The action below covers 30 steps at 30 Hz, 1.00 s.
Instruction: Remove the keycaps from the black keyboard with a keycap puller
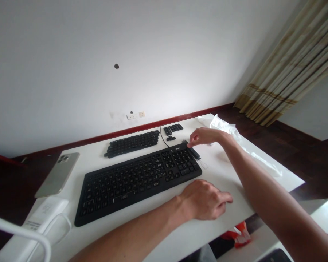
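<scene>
A black keyboard [136, 182] with its keycaps off lies across the white table [224, 171]. My right hand [205, 137] reaches to the keyboard's far right corner, fingers pinched on a black keycap puller [194, 152] lying beside the keyboard. My left hand [205, 200] rests on the table just in front of the keyboard's near right corner, fingers loosely curled, holding nothing I can see. A block of removed black keycaps [133, 143] lies behind the keyboard, with smaller keycap groups [172, 130] to its right.
A phone [57, 174] lies face down at the left. A white device [45, 214] sits at the near left corner. Crumpled clear plastic [229, 133] lies at the far right. The table edge drops off at the right, with dark floor and a curtain [295, 69] beyond.
</scene>
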Motion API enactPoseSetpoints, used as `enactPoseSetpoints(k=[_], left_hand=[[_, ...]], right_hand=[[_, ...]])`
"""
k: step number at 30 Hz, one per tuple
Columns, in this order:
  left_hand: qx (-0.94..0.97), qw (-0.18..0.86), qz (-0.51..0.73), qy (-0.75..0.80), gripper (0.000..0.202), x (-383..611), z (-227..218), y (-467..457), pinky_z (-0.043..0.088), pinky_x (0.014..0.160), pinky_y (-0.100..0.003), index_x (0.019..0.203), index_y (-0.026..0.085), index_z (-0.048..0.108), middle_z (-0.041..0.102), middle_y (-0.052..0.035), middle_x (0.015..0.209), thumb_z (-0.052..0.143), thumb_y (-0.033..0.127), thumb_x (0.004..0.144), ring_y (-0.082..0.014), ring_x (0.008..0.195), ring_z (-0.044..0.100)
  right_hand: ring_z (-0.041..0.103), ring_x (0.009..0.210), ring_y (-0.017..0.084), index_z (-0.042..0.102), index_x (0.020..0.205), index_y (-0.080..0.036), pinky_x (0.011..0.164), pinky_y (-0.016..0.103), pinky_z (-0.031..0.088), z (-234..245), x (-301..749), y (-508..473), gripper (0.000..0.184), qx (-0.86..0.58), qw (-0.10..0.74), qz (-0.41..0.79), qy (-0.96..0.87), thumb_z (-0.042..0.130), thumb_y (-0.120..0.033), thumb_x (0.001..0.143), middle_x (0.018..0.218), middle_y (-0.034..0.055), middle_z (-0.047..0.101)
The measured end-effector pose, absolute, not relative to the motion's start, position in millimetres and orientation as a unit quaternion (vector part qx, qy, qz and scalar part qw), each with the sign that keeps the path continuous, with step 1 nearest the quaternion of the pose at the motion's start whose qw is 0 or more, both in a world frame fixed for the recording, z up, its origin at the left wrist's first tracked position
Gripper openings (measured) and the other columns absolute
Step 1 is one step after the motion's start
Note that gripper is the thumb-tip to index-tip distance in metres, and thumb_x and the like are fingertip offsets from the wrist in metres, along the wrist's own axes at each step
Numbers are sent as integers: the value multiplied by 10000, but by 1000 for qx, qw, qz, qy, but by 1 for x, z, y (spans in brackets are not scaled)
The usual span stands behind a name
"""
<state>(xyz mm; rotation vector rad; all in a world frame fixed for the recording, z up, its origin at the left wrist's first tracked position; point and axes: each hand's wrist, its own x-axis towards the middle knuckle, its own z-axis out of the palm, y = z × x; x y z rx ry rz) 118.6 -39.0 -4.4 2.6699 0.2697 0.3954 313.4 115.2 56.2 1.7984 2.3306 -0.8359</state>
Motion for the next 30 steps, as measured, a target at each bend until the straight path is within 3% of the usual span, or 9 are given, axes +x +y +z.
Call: enactPoseSetpoints(k=[4, 7, 12, 15, 19, 22, 25, 27, 30], left_hand=[[966, 205, 125, 99, 273, 117, 1, -39, 553, 713, -340, 1142, 248, 749, 824, -20, 932, 545, 292, 966, -217, 823, 780], [966, 203, 126, 102, 285, 116, 0, -40, 546, 728, -333, 1149, 251, 749, 821, -13, 930, 530, 283, 970, -213, 835, 776], [967, 195, 130, 97, 303, 117, -5, -41, 539, 760, -327, 1164, 250, 755, 818, -6, 917, 522, 269, 971, -201, 835, 770], [972, 171, 129, 93, 295, 117, -6, -42, 523, 757, -325, 1154, 248, 760, 815, 1, 895, 539, 259, 958, -196, 826, 765], [979, 125, 129, 92, 266, 117, -3, -44, 497, 744, -337, 1131, 243, 748, 804, 4, 870, 563, 247, 941, -198, 800, 750], [985, 89, 116, 95, 168, 115, 3, -49, 481, 722, -359, 1035, 221, 716, 775, -21, 852, 577, 247, 944, -206, 790, 717], [984, 48, 119, 125, 109, 107, 8, -58, 476, 723, -390, 947, 203, 665, 734, -60, 894, 574, 254, 974, -227, 835, 675], [977, 22, 137, 162, 112, 96, 9, -63, 477, 749, -399, 995, 201, 660, 711, -75, 961, 563, 258, 994, -236, 880, 649], [950, 2, 191, 246, 255, 72, 8, -64, 490, 848, -389, 1252, 245, 629, 681, -62, 1119, 576, 258, 1003, -226, 960, 619]], right_hand=[[668, 768, 224, 796, 903, -225, 606, 305, 456, 52, 314, 116, 529, 547, 97, -328, 764, 787, -724, 728, 929, 80, 760], [641, 764, 212, 771, 916, -220, 616, 303, 453, 49, 312, 117, 477, 541, 115, -346, 758, 784, -666, 749, 879, 62, 727], [523, 636, 150, 682, 857, -210, 555, 279, 400, 58, 315, 113, 250, 535, 122, -384, 743, 717, -454, 816, 725, 10, 609], [450, 565, 119, 566, 730, -198, 521, 269, 355, 69, 320, 109, 222, 509, 67, -429, 743, 668, -373, 821, 647, -14, 543], [430, 530, 106, 513, 665, -196, 513, 265, 344, 75, 326, 106, 300, 450, -47, -498, 740, 639, -403, 842, 602, -17, 523], [443, 532, 111, 547, 699, -193, 500, 259, 348, 66, 324, 109, 291, 401, -168, -536, 724, 649, -422, 847, 603, -10, 546], [498, 548, 114, 591, 828, -184, 472, 249, 354, 53, 318, 113, 224, 374, -258, -598, 660, 677, -390, 816, 755, 42, 687], [517, 548, 111, 589, 916, -189, 457, 238, 355, 47, 315, 115, 239, 360, -288, -632, 623, 702, -361, 795, 856, 69, 747], [510, 528, 102, 588, 965, -189, 453, 227, 374, 44, 311, 115, 244, 350, -290, -652, 607, 718, -331, 816, 855, 75, 768]])
